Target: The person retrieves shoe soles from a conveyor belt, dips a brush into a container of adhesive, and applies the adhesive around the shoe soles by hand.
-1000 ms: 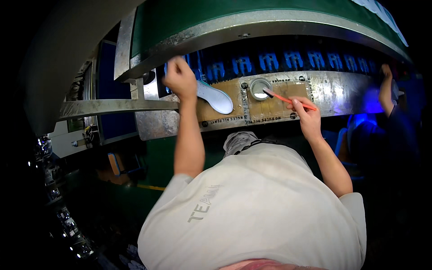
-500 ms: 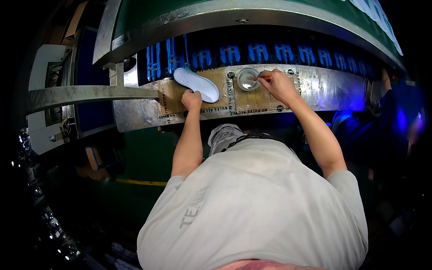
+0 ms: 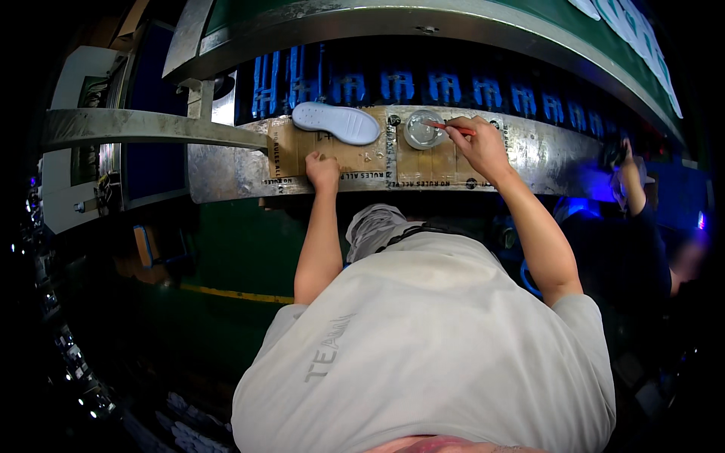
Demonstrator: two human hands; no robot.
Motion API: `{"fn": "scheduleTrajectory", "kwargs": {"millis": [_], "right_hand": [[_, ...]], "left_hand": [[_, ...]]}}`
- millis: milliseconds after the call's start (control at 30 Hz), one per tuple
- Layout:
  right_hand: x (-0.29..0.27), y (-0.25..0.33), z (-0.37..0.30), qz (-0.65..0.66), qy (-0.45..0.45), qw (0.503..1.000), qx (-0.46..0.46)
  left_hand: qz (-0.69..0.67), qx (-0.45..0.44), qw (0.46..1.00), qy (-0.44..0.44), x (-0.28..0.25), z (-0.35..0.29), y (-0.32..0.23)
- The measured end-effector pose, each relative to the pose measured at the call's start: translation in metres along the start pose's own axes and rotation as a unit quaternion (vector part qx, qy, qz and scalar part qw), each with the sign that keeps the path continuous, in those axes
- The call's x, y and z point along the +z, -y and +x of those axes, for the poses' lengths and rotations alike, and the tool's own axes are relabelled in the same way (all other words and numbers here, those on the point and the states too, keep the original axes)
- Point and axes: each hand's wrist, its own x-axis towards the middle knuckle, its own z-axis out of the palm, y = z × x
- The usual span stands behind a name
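A pale grey-white shoe sole [image 3: 337, 124] lies lengthwise on the cardboard [image 3: 294, 155] covering the bench, with small holes near its left end. Just in front of it, apart from the sole, my left hand [image 3: 323, 171] rests over the cardboard's near edge, fingers loosely bent and holding nothing. My right hand [image 3: 481, 148] grips a red-handled brush [image 3: 462, 130] that slants down into a round clear bowl [image 3: 424, 143] of clear or whitish liquid. The brush's tip is hard to make out inside the bowl.
Behind the bench runs a dark conveyor with blue holders [image 3: 397, 86] in a row. A metal rail [image 3: 151, 127] juts in from the left, and a metal-framed green panel [image 3: 377, 24] overhangs the far side. Another person's hand [image 3: 631, 175] is at the bench's right end.
My left hand has let go of the sole, which has turned flatter across the cardboard, and now sits nearer me. My right hand still has the brush at the bowl.
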Motion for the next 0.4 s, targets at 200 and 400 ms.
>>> {"fn": "scheduleTrajectory", "kwargs": {"millis": [200,400], "right_hand": [[0.008,-0.016,-0.008,0.088,-0.034,0.995,-0.02],[-0.006,-0.018,-0.022,0.064,-0.133,0.986,-0.079]], "left_hand": [[-0.053,-0.16,0.984,0.048,-0.006,-0.025,-0.034],[0.151,-0.003,0.985,0.084,0.086,-0.019,-0.081]]}}
